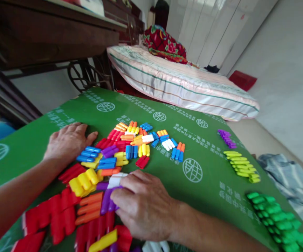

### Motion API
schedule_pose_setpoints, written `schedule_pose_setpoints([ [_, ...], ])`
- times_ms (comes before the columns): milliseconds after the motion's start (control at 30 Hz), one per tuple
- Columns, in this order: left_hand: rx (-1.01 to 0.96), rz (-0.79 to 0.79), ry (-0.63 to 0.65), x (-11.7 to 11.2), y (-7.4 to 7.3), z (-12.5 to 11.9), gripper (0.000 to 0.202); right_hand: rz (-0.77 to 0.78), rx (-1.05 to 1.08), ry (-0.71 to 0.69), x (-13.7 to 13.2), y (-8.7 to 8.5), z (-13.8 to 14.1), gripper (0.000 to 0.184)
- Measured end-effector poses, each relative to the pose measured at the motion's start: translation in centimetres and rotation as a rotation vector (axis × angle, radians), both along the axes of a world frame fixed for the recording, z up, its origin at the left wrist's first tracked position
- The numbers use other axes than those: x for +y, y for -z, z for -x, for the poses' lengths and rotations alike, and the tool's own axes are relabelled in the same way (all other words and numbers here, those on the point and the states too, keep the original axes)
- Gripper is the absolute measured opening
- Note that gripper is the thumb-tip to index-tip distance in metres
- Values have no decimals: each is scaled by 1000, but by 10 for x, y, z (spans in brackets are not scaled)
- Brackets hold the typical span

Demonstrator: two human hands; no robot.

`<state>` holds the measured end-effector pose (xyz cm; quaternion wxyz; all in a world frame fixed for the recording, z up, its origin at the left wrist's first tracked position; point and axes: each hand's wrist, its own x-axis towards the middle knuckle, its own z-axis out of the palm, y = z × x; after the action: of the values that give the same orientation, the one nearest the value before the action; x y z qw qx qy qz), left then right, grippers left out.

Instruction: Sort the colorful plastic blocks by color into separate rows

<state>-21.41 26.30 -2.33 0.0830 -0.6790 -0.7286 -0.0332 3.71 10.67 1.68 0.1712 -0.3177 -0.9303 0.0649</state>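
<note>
My left hand (68, 141) lies flat on the green board, fingers stretched out, beside the left edge of a pile of coloured plastic pieces. The pieces look like short round-ended tubes joined side by side. Close to its fingertips are a blue piece (88, 154) and a red piece (72, 172). My right hand (143, 201) is closed at the front of the pile, its thumb and fingers on a purple piece (108, 200). A white piece (116, 180) shows just behind the purple one. Around them are orange pieces (89, 208), yellow pieces (84, 182) and red pieces (62, 213).
Along the right side of the green board (151, 112) lie separate groups: purple (226, 138), lime (242, 166) and green pieces (282, 220). Behind stands a bed (183, 84). A dark wooden sewing-machine table (54, 38) is at the left. Cloth (285, 178) lies off the board's right edge.
</note>
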Motion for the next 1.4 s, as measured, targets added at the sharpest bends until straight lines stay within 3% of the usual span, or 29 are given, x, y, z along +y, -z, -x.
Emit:
schedule_pose_setpoints([
  [400, -39, -19, 17, -7, 0, -2, 59, -16, 200, 309, -4, 20, -46, 8],
  [1033, -91, -52, -2, -21, 6, -9, 51, -96, -44, 348, -17, 37, -72, 16],
  [1400, -123, -49, 8, -24, 8, -11, 51, -119, -70, 347, -21, 34, -72, 22],
])
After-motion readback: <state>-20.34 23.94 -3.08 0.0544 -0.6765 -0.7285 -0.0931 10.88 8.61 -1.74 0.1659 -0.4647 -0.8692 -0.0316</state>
